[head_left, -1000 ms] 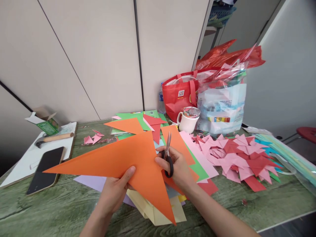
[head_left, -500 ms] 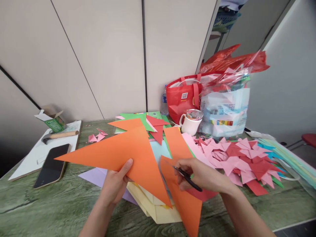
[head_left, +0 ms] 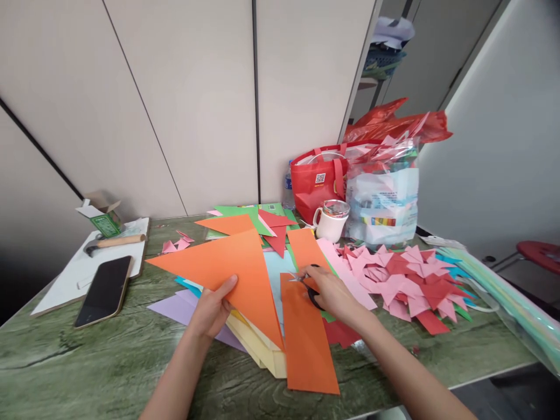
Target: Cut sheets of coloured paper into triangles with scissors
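Orange triangle [head_left: 223, 262] held over cream paper [head_left: 259, 349] by left hand [head_left: 213, 310], thumb on its upper face. Right hand [head_left: 332, 293] grips scissors [head_left: 315, 300], blades parted, over orange strip [head_left: 308, 356] just right of the triangle. Mug [head_left: 331, 226] stands beyond.

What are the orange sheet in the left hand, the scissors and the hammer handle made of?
Orange sheet: paper or thin card, matte, flat and crisp-edged.
Scissors: blades likely steel, from their grey metallic look; handles probably plastic, plain black.
Hammer handle: probably wood, judging by light tan colour; finish too small to tell.
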{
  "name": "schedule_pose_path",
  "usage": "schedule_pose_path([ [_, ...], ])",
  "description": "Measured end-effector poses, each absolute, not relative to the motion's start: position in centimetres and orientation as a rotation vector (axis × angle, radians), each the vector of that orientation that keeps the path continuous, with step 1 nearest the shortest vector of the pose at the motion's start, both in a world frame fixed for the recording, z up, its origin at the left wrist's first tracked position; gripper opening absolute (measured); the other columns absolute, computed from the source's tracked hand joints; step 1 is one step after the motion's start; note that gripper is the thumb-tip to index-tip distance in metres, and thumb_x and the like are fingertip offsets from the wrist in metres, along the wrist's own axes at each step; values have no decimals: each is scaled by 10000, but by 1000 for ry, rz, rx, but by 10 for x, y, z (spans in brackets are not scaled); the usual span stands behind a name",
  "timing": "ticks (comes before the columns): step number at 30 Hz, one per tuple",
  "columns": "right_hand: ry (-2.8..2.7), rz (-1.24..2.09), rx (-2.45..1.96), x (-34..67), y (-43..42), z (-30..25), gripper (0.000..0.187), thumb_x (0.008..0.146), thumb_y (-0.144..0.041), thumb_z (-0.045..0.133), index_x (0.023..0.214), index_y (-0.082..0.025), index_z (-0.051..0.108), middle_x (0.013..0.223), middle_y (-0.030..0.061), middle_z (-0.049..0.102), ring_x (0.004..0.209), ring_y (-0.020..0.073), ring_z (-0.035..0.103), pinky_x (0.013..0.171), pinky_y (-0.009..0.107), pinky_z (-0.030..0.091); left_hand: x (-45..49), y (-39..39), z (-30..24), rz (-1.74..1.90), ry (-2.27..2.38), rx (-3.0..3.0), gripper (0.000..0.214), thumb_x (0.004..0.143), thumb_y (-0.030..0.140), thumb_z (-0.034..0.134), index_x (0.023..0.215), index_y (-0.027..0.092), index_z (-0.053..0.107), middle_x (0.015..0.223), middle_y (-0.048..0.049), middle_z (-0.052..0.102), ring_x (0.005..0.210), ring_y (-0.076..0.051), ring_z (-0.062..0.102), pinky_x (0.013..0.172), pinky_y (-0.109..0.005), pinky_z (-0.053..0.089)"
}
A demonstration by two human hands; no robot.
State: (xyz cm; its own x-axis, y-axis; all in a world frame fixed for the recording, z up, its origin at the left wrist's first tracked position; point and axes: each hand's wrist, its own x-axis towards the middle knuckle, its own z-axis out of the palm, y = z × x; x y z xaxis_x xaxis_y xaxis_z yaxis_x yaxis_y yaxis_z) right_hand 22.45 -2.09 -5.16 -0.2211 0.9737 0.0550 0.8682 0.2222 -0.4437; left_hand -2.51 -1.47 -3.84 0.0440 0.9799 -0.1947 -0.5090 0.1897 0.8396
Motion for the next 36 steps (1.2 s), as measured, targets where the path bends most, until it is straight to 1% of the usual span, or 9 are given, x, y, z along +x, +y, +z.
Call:
schedule_pose_path([
  [2,-2213,424,-1762,221,-13,-53,378,659,5,475,993,-170,508,1034,92,590,992,219,540,701,241,362,-25,-14,-40,1276,907,662,469,647,154,719,1097,173,587,1015,-57,700,830,-192,669,652,-255,568],
  [5,-2234,398,-1818,219,0,-56,368,653,4,482,982,-158,518,999,101,599,940,234,555,645,244,330,-24,-15,-40,1255,927,647,435,648,154,721,1064,177,598,1040,-57,691,839,-193,667,656,-259,565],
  [9,-2267,380,-1859,221,12,-59,299,688,-25,490,938,-182,536,935,75,620,862,220,573,573,240,276,-18,-19,-37,1224,957,644,380,646,171,725,1010,158,615,1071,-83,676,880,-215,657,663,-279,559],
  [14,-2290,341,-1882,226,19,-56,335,671,-15,508,959,-183,535,992,88,606,956,229,540,555,238,242,-13,-23,-33,1216,1011,634,401,600,205,756,975,146,625,1097,-100,663,912,-235,645,656,-285,554],
  [16,-2294,349,-1897,228,23,-55,341,670,-2,498,959,-179,539,973,84,619,888,213,565,547,238,235,-12,-23,-33,1218,1020,629,416,609,220,751,998,150,621,1098,-96,663,918,-230,643,679,-284,551],
  [19,-2300,388,-1905,232,28,-55,359,649,26,483,927,-190,555,839,46,649,756,188,584,527,232,222,-11,-24,-33,1217,1031,631,459,614,228,748,1046,161,610,1079,-88,672,908,-227,644,680,-284,549],
  [22,-2297,419,-1884,236,32,-56,394,620,48,478,913,-201,562,753,16,647,715,178,577,516,220,220,-10,-25,-32,1210,1040,647,509,606,237,754,1083,164,592,1081,-88,670,901,-234,643,638,-285,551],
  [29,-2290,445,-1774,238,32,-56,373,587,83,438,815,-177,576,705,11,626,660,151,549,517,206,236,-6,-31,-25,1215,1038,684,533,606,255,754,1104,174,582,1086,-79,664,877,-214,635,606,-273,544],
  [36,-2257,404,-1751,237,27,-60,345,601,63,442,806,-177,580,682,9,612,645,149,541,523,205,240,-5,-32,-25,1247,1036,761,423,621,284,740,1001,153,607,963,-64,677,784,-189,626,572,-255,536],
])
